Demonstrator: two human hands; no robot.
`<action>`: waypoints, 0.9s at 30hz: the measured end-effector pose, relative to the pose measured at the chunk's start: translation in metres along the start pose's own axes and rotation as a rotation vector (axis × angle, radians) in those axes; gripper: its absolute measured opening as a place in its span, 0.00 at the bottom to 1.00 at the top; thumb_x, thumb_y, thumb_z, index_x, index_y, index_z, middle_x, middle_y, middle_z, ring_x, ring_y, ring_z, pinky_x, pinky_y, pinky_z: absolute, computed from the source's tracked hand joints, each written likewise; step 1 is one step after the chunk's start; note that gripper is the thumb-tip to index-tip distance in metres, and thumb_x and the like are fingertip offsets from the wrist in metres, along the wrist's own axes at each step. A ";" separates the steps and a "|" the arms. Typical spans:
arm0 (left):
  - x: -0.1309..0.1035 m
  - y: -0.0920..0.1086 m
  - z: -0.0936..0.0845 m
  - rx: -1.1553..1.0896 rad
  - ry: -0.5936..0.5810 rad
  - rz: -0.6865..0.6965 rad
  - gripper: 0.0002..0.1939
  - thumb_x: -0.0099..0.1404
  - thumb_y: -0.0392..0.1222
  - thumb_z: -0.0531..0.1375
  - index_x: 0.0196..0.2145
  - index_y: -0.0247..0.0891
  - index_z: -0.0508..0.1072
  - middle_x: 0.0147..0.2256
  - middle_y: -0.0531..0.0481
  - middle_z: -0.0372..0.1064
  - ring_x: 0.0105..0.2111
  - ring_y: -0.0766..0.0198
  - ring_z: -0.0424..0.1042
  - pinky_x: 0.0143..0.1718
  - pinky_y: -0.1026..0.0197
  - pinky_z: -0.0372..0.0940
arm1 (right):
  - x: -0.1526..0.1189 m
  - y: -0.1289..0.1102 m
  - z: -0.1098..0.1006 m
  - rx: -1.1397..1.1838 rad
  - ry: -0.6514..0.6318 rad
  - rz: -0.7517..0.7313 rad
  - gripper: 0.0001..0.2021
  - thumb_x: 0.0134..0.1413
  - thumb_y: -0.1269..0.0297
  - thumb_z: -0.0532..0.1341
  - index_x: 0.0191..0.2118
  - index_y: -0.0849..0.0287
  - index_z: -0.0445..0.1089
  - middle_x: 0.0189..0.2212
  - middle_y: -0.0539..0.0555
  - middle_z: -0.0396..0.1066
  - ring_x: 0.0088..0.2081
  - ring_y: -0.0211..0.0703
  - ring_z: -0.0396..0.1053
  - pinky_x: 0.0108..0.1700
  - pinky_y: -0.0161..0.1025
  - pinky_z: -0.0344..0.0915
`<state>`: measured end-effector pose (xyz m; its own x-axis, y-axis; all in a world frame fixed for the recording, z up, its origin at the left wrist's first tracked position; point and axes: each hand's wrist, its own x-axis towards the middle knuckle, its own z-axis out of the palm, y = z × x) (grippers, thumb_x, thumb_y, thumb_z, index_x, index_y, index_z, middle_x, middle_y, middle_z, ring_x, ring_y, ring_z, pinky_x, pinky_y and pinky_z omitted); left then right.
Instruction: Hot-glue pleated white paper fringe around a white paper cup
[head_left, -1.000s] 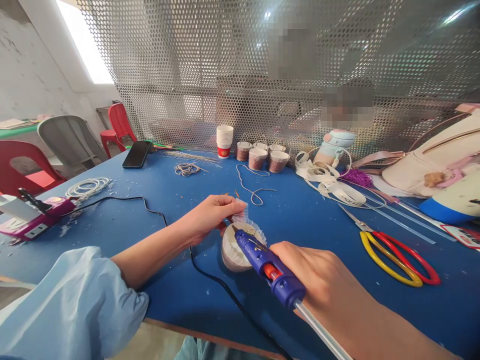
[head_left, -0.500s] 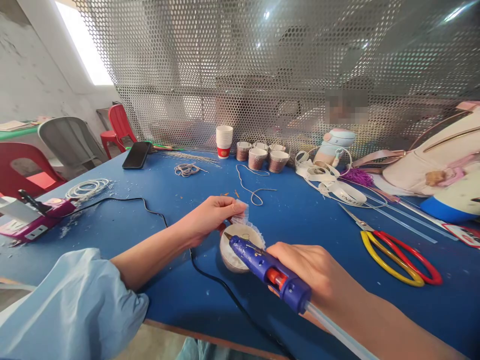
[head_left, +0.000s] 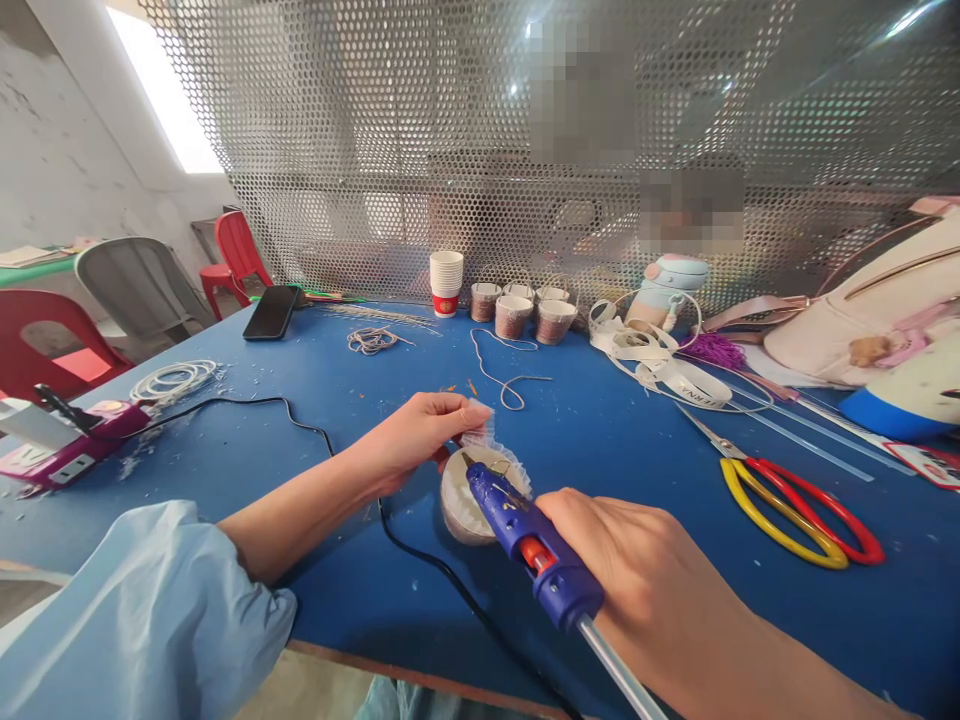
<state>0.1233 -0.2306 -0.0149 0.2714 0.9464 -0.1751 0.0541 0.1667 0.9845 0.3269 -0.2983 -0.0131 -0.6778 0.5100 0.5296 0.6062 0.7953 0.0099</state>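
Observation:
My right hand is wrapped round a blue hot glue gun, with a clear glue stick running out of its back. The gun's nozzle points over the rim of a small cup standing on the table in front of me. Pale ruffled trim runs along the cup's far and right rim. The fingers of my left hand pinch a loose end of this trim at the cup's far left side. Whether the nozzle tip touches the cup I cannot tell.
Several small brown cups and a stack of paper cups stand by the perforated metal screen. Scissors lie at right. A black cord crosses from the power strip. A phone lies at the back left.
The glue gun has swung steeper, its back end moving left and its nozzle shifting slightly right and up over the cup. My left hand keeps its pinch, nearly still.

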 end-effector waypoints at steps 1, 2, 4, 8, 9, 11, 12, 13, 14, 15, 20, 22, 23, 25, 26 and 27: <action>0.000 0.000 0.000 0.000 -0.002 -0.001 0.22 0.50 0.58 0.66 0.23 0.35 0.68 0.23 0.55 0.64 0.23 0.71 0.61 0.23 0.66 0.55 | 0.000 -0.001 -0.001 -0.020 -0.004 -0.002 0.11 0.56 0.77 0.47 0.27 0.57 0.59 0.18 0.46 0.59 0.17 0.35 0.56 0.22 0.35 0.50; 0.000 0.000 0.000 0.002 -0.002 0.001 0.22 0.50 0.58 0.66 0.23 0.35 0.68 0.23 0.54 0.64 0.23 0.71 0.61 0.23 0.66 0.55 | 0.000 -0.002 -0.001 -0.040 0.003 0.000 0.11 0.57 0.77 0.47 0.27 0.57 0.59 0.18 0.47 0.59 0.17 0.35 0.56 0.22 0.35 0.50; -0.001 0.000 0.000 0.007 -0.003 0.008 0.22 0.51 0.58 0.66 0.23 0.35 0.68 0.24 0.54 0.64 0.23 0.71 0.62 0.23 0.67 0.55 | -0.001 -0.004 0.000 -0.076 0.014 0.010 0.11 0.57 0.76 0.48 0.26 0.57 0.59 0.18 0.47 0.59 0.17 0.35 0.56 0.22 0.36 0.50; -0.001 0.001 0.001 0.021 -0.006 0.029 0.22 0.52 0.58 0.65 0.23 0.35 0.68 0.24 0.54 0.64 0.24 0.70 0.62 0.23 0.67 0.56 | -0.003 -0.007 0.001 -0.133 0.018 0.007 0.12 0.56 0.77 0.49 0.25 0.57 0.59 0.17 0.47 0.57 0.17 0.36 0.56 0.22 0.37 0.49; -0.001 0.001 0.001 0.023 -0.004 0.030 0.22 0.52 0.58 0.65 0.23 0.35 0.68 0.24 0.54 0.64 0.24 0.70 0.62 0.23 0.67 0.55 | -0.003 -0.008 0.002 -0.150 0.019 -0.001 0.12 0.55 0.78 0.49 0.25 0.57 0.59 0.17 0.47 0.57 0.17 0.36 0.56 0.22 0.38 0.49; -0.001 0.001 0.001 0.023 0.000 0.031 0.21 0.52 0.57 0.65 0.23 0.34 0.68 0.24 0.54 0.64 0.24 0.70 0.62 0.23 0.67 0.55 | -0.003 -0.009 0.002 -0.176 0.019 -0.017 0.13 0.55 0.78 0.50 0.24 0.57 0.59 0.18 0.48 0.57 0.18 0.36 0.55 0.23 0.39 0.48; -0.001 0.001 0.001 0.022 0.001 0.031 0.21 0.52 0.57 0.65 0.23 0.34 0.68 0.24 0.54 0.64 0.24 0.70 0.62 0.23 0.67 0.55 | -0.003 -0.009 0.002 -0.185 0.018 -0.022 0.13 0.56 0.78 0.50 0.23 0.57 0.59 0.18 0.48 0.57 0.18 0.36 0.55 0.23 0.39 0.48; -0.001 0.000 0.001 0.019 0.000 0.031 0.21 0.52 0.56 0.65 0.23 0.34 0.69 0.24 0.54 0.64 0.24 0.71 0.62 0.23 0.67 0.56 | -0.003 -0.010 0.003 -0.190 0.013 -0.025 0.13 0.56 0.77 0.50 0.23 0.57 0.59 0.18 0.48 0.57 0.18 0.36 0.55 0.23 0.39 0.48; -0.001 0.000 0.001 0.017 -0.002 0.032 0.20 0.53 0.56 0.65 0.23 0.34 0.69 0.24 0.54 0.64 0.24 0.71 0.62 0.23 0.67 0.56 | -0.003 -0.010 0.003 -0.193 0.009 -0.026 0.13 0.56 0.77 0.51 0.23 0.57 0.59 0.18 0.48 0.57 0.18 0.36 0.55 0.23 0.39 0.48; -0.001 0.000 0.000 0.015 -0.004 0.032 0.19 0.54 0.55 0.65 0.23 0.34 0.69 0.24 0.54 0.64 0.24 0.71 0.62 0.23 0.67 0.56 | -0.003 -0.010 0.003 -0.191 0.008 -0.025 0.13 0.56 0.77 0.51 0.23 0.57 0.59 0.18 0.48 0.57 0.18 0.36 0.55 0.23 0.39 0.48; -0.001 -0.001 -0.002 0.012 -0.020 0.040 0.18 0.57 0.53 0.63 0.24 0.34 0.69 0.25 0.53 0.64 0.26 0.70 0.63 0.22 0.68 0.57 | -0.005 -0.008 -0.002 -0.089 0.009 0.032 0.12 0.57 0.77 0.49 0.26 0.57 0.60 0.18 0.48 0.59 0.18 0.37 0.57 0.22 0.38 0.50; -0.001 -0.001 -0.003 0.015 -0.030 0.052 0.18 0.58 0.52 0.62 0.23 0.34 0.68 0.25 0.53 0.64 0.26 0.70 0.64 0.22 0.69 0.57 | -0.007 -0.007 -0.004 0.005 -0.008 0.068 0.12 0.59 0.76 0.47 0.27 0.57 0.61 0.18 0.48 0.60 0.18 0.37 0.57 0.22 0.38 0.51; -0.001 -0.001 -0.003 0.017 -0.038 0.055 0.18 0.58 0.52 0.62 0.23 0.34 0.68 0.25 0.53 0.64 0.27 0.69 0.64 0.22 0.69 0.57 | -0.008 -0.007 -0.005 0.051 -0.002 0.089 0.12 0.60 0.75 0.47 0.28 0.57 0.61 0.19 0.48 0.61 0.18 0.37 0.58 0.22 0.37 0.51; -0.001 -0.001 -0.002 0.021 -0.047 0.059 0.17 0.59 0.52 0.62 0.23 0.34 0.68 0.26 0.52 0.64 0.27 0.69 0.65 0.23 0.69 0.58 | -0.011 -0.006 -0.006 0.133 0.028 0.136 0.11 0.61 0.73 0.47 0.29 0.57 0.61 0.19 0.47 0.62 0.18 0.36 0.58 0.22 0.36 0.52; -0.002 0.000 -0.002 0.023 -0.045 0.059 0.17 0.59 0.52 0.62 0.23 0.34 0.68 0.26 0.52 0.65 0.28 0.69 0.65 0.23 0.68 0.59 | -0.013 -0.005 -0.007 0.172 0.027 0.161 0.10 0.61 0.72 0.48 0.31 0.56 0.61 0.20 0.47 0.62 0.19 0.36 0.59 0.22 0.36 0.53; -0.002 0.000 -0.002 0.024 -0.038 0.061 0.17 0.59 0.52 0.62 0.23 0.34 0.69 0.26 0.52 0.65 0.28 0.69 0.65 0.24 0.68 0.59 | -0.015 -0.004 -0.008 0.210 0.009 0.189 0.08 0.61 0.72 0.50 0.32 0.56 0.61 0.20 0.47 0.63 0.20 0.36 0.60 0.23 0.35 0.54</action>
<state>0.1213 -0.2321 -0.0147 0.3111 0.9434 -0.1154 0.0590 0.1020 0.9930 0.3382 -0.3117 -0.0145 -0.5568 0.6535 0.5128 0.6212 0.7374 -0.2652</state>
